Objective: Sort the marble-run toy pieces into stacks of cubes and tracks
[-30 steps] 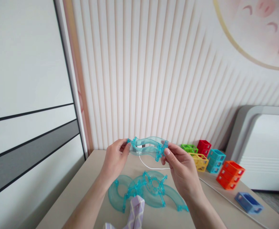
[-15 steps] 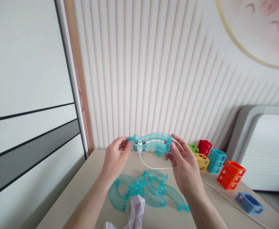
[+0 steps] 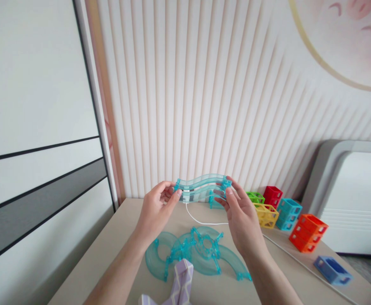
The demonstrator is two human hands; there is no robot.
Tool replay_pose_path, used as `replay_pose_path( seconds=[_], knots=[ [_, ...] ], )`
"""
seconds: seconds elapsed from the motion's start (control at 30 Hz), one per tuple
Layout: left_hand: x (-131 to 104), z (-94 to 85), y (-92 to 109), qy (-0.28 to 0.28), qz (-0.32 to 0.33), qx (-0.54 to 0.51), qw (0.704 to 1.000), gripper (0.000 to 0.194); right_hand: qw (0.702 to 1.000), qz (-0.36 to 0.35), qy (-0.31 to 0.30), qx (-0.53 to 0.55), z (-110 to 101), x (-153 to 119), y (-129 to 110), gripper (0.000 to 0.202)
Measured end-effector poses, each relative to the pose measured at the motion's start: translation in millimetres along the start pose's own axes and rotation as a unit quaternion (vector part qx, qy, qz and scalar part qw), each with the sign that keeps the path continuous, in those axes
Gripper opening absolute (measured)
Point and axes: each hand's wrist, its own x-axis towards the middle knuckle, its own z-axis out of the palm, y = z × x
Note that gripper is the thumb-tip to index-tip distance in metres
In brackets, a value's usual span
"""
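Note:
Between my two hands, above the far part of the table, is a pair of wavy translucent teal track pieces (image 3: 201, 182), one above the other. My left hand (image 3: 158, 205) pinches their left end between thumb and fingers. At the right end, my right hand (image 3: 241, 212) grips them with the thumb in front and the fingers behind. Below lie several curved teal track pieces (image 3: 201, 252) in a heap on the table. Another teal piece (image 3: 215, 202) stands behind the held pair, partly hidden by it and my right fingers.
Yellow (image 3: 266, 215), green, red (image 3: 272, 195), teal (image 3: 289, 214) and orange block frames (image 3: 308, 233) stand at right, with a blue one (image 3: 333, 270) nearer. A purple patterned object (image 3: 182, 281) lies in front. A white cable (image 3: 204, 223) crosses the table (image 3: 115, 250); a ribbed wall (image 3: 185, 93) rises behind.
The held track pieces have tilted slightly, and their wavy tops sit a little higher. My left hand has shifted slightly right and my right hand slightly left.

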Motion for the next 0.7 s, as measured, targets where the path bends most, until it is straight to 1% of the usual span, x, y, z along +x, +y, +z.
replay_pose_path(
  seconds=[0.2,0.33,0.43,0.57,0.7],
  knots=[
    [-1.7,-0.4,-2.9,-0.047,-0.01,-0.03,0.998,0.03,0.999,-0.004,0.001,-0.038,-5.0,5.1,4.6,0.059],
    [-0.5,-2.1,-4.5,-0.069,0.002,-0.022,0.997,0.026,0.998,-0.001,0.005,-0.06,-6.8,8.0,5.5,0.062],
    [0.5,-2.6,-7.0,-0.065,0.013,-0.01,0.998,0.025,0.997,0.005,-0.005,-0.072,-7.5,9.6,6.0,0.068],
    [1.3,-2.9,-11.7,-0.049,0.011,0.001,0.999,0.026,0.996,0.019,-0.022,-0.09,-8.6,12.0,9.8,0.078],
    [2.0,-3.4,-13.7,-0.031,0.012,0.012,0.999,0.028,0.99,0.011,-0.048,-0.133,-10.5,15.4,17.5,0.08]
  ],
)
